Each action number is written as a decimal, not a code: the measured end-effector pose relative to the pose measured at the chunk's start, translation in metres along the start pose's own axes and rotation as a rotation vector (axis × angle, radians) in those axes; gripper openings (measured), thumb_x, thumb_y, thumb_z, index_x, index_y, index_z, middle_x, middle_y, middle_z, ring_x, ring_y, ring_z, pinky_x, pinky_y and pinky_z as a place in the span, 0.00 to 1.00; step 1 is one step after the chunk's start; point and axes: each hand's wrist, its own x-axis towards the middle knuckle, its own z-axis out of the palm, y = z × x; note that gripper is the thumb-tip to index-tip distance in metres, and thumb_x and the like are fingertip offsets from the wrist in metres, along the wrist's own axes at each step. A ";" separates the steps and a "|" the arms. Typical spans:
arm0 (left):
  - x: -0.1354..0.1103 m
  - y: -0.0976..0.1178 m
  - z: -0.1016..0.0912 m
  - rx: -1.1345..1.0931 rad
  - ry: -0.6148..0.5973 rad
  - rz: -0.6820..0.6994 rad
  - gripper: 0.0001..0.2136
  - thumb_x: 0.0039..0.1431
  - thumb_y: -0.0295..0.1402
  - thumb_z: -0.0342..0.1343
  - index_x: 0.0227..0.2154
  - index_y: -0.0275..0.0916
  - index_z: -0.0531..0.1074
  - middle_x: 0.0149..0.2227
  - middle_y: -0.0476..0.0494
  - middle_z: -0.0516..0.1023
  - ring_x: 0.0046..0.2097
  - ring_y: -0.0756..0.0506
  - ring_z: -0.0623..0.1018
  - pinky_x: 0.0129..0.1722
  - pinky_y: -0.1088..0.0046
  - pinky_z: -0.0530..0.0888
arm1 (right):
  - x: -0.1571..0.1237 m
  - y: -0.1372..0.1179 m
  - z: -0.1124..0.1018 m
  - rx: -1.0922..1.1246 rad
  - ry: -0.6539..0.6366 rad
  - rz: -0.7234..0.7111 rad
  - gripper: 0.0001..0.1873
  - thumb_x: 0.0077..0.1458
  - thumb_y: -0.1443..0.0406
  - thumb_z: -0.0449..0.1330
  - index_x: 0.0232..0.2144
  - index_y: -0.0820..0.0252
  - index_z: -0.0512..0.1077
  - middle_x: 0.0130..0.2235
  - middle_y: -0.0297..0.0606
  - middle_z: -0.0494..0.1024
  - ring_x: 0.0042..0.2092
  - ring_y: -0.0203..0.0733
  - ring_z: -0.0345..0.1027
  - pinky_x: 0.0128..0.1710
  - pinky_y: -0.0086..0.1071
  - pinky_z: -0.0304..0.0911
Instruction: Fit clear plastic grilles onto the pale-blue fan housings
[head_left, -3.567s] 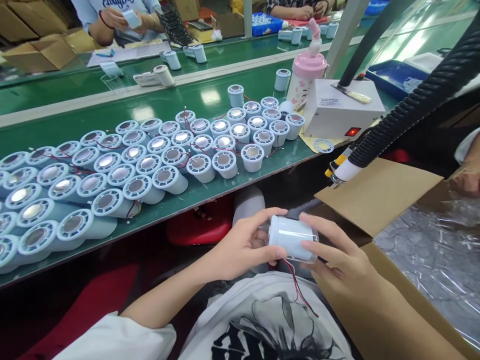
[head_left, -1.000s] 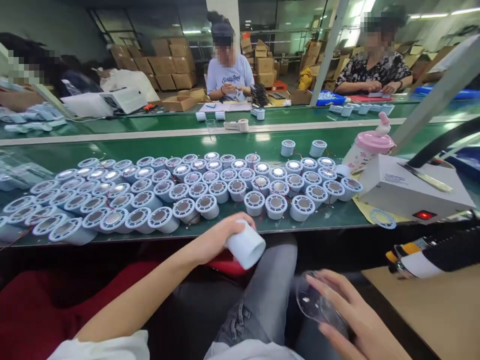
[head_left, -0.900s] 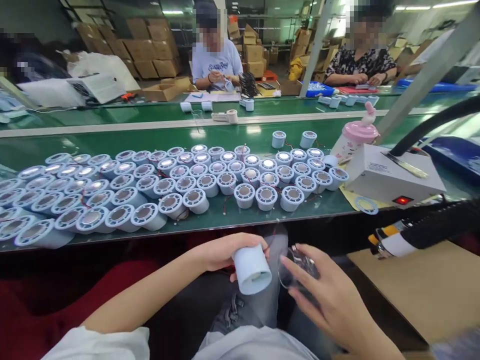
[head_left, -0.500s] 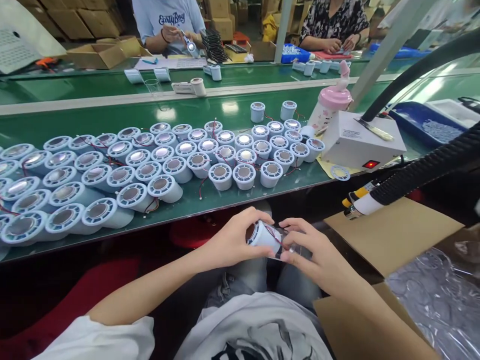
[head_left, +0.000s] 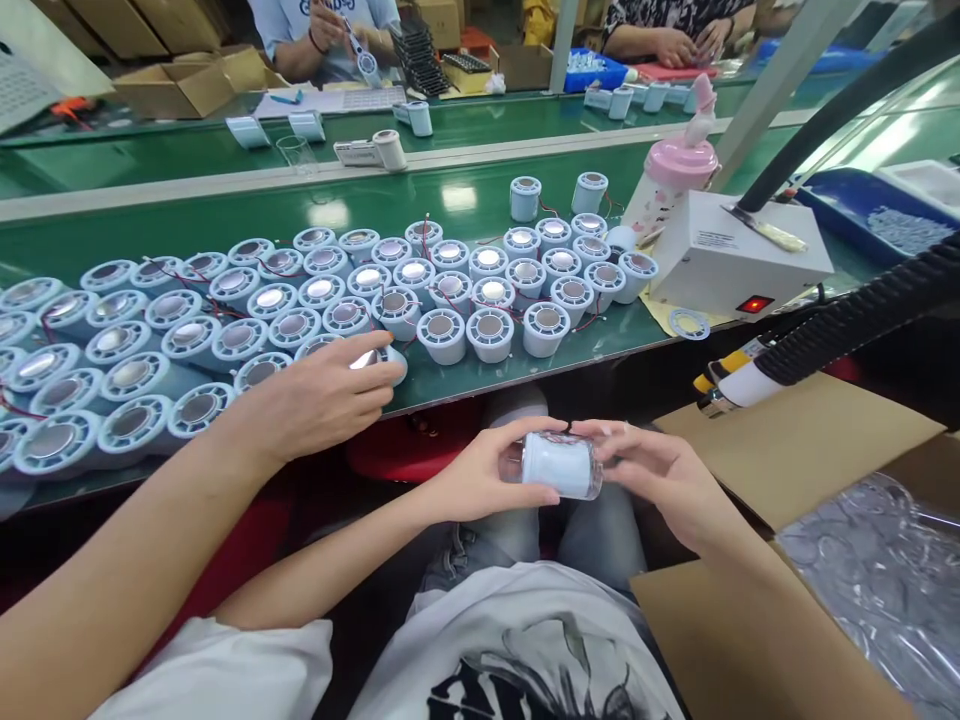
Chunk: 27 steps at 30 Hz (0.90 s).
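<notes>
Above my lap, a light blue cylindrical housing lies on its side inside a clear plastic cup. My left hand grips it from the left, thumb below and fingers above. At the cup's right end, the bent fingers of my right hand hold the clear plastic. Several similar blue housings, with metallic discs on top and thin red wires, stand in rows on the green bench. Another person's hand reaches in from the left and holds one housing at the bench edge.
On the bench's right stand a white box with a red switch and a pink-lidded bottle. A black hose ends beside an open carton of clear plastic parts. Two people work across the bench.
The housing has gone deeper into the clear cup and turned, so its disc and wires no longer show. Another person's arm has come in from the left onto a housing.
</notes>
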 end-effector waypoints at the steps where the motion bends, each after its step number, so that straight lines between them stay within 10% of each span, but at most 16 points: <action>1: 0.000 0.000 0.001 -0.080 0.009 -0.021 0.29 0.48 0.34 0.67 0.54 0.41 0.67 0.55 0.38 0.70 0.51 0.41 0.74 0.49 0.64 0.75 | -0.003 0.000 0.000 -0.107 -0.019 -0.076 0.11 0.49 0.59 0.69 0.36 0.54 0.78 0.53 0.42 0.74 0.57 0.54 0.66 0.49 0.43 0.71; 6: -0.002 0.002 0.002 -0.162 -0.042 -0.114 0.32 0.50 0.38 0.66 0.58 0.44 0.63 0.52 0.39 0.72 0.45 0.43 0.77 0.38 0.68 0.77 | -0.016 0.002 -0.002 -0.486 -0.009 -0.266 0.19 0.50 0.67 0.68 0.45 0.51 0.74 0.57 0.40 0.72 0.58 0.52 0.65 0.57 0.46 0.63; 16: -0.007 0.013 0.001 0.165 -0.076 0.020 0.37 0.46 0.33 0.69 0.61 0.46 0.62 0.60 0.38 0.68 0.58 0.39 0.72 0.56 0.62 0.71 | -0.021 -0.001 -0.005 -0.212 -0.071 -0.046 0.20 0.53 0.63 0.68 0.48 0.45 0.70 0.54 0.34 0.72 0.50 0.46 0.72 0.48 0.36 0.71; 27: 0.006 0.011 0.002 0.053 -0.089 -0.021 0.37 0.46 0.29 0.68 0.60 0.44 0.62 0.59 0.37 0.68 0.58 0.40 0.72 0.59 0.59 0.69 | -0.023 0.013 -0.005 -0.098 0.017 -0.076 0.20 0.54 0.62 0.67 0.49 0.51 0.70 0.54 0.42 0.73 0.51 0.50 0.70 0.49 0.42 0.71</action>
